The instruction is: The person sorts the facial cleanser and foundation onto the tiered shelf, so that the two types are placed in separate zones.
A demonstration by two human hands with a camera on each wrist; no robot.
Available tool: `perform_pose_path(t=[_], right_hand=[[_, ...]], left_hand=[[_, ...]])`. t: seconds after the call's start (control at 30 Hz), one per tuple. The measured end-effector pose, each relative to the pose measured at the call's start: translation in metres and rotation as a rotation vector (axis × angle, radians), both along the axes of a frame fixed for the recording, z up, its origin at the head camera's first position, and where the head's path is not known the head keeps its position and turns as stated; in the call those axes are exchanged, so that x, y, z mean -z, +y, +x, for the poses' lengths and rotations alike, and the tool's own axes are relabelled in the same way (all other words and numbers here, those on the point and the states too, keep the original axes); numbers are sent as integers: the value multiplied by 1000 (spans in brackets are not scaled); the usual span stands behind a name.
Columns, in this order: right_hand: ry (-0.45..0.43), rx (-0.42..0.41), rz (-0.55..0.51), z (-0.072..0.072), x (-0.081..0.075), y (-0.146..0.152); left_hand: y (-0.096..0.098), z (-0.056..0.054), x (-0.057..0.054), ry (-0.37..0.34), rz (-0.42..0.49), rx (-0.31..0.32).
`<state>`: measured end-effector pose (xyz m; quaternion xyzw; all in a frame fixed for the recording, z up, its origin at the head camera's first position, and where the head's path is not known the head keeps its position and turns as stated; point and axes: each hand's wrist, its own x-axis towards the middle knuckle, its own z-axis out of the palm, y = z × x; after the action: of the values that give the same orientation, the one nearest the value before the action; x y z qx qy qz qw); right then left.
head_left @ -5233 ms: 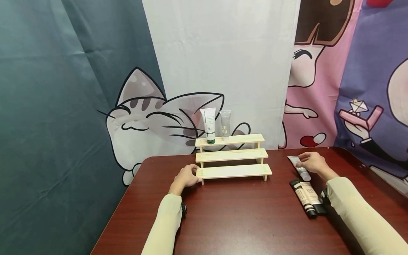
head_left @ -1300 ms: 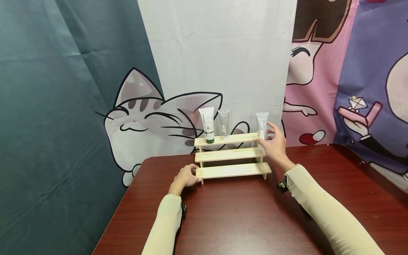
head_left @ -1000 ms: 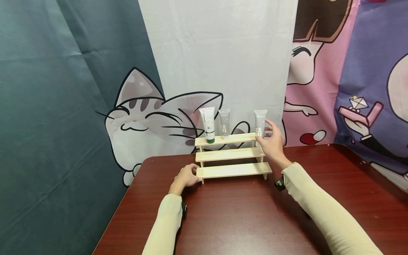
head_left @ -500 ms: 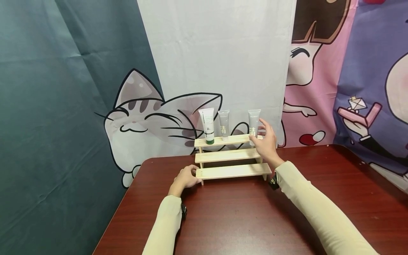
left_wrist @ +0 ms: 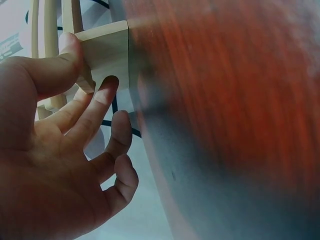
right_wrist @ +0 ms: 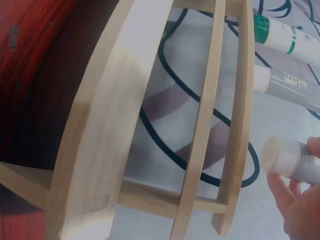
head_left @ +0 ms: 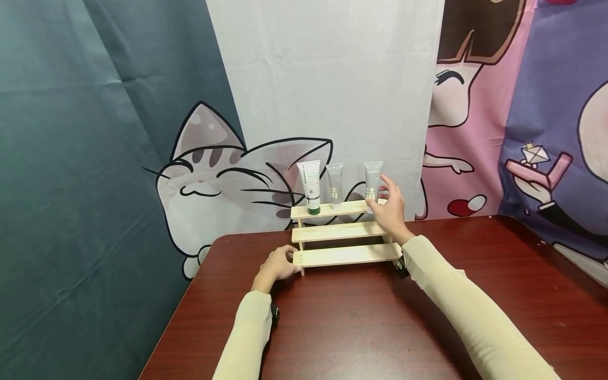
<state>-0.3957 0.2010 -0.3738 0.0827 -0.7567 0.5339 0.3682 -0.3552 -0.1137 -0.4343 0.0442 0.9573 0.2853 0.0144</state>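
Observation:
A three-step wooden display rack [head_left: 347, 255] stands at the back of the table. At its left end my left hand [head_left: 277, 263] pinches the lowest step, thumb on one face and forefinger on the other, as the left wrist view shows; the other fingers are loosely bent. My right hand [head_left: 390, 211] grips a grey squeeze tube [head_left: 373, 177], cap down, over the right part of the top step. In the right wrist view its pale cap [right_wrist: 280, 156] shows a small gap from that step. A white tube with a green cap [head_left: 311, 182] and a matching grey tube [head_left: 335, 182] stand on the top step's left half.
The dark red table [head_left: 332, 327] has a rounded far right corner. Close behind the rack hangs a printed cloth [head_left: 332, 79] with cartoon figures. My right sleeve [head_left: 465, 295] crosses the table's right side and hides what lies under it.
My right hand picked up the grey tube from the table's right side, turned it upright and carried it to the rack, lately moving left along the top step. The left hand stays put.

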Motion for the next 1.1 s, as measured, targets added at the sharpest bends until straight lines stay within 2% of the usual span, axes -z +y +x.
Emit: perform_pose_path(t=[0.53,0.77,1.1], right_hand=[[-51,2,-43,-16,2,-13],[-34,-5,-67,-23,2,-13],[-58,-5,-30,-27,5,-16]], left_hand=[[-1,2,-1,-2,-1,-3],[1,0,-1,1,-1,3],[0,-2,1,2,-6,-1]])
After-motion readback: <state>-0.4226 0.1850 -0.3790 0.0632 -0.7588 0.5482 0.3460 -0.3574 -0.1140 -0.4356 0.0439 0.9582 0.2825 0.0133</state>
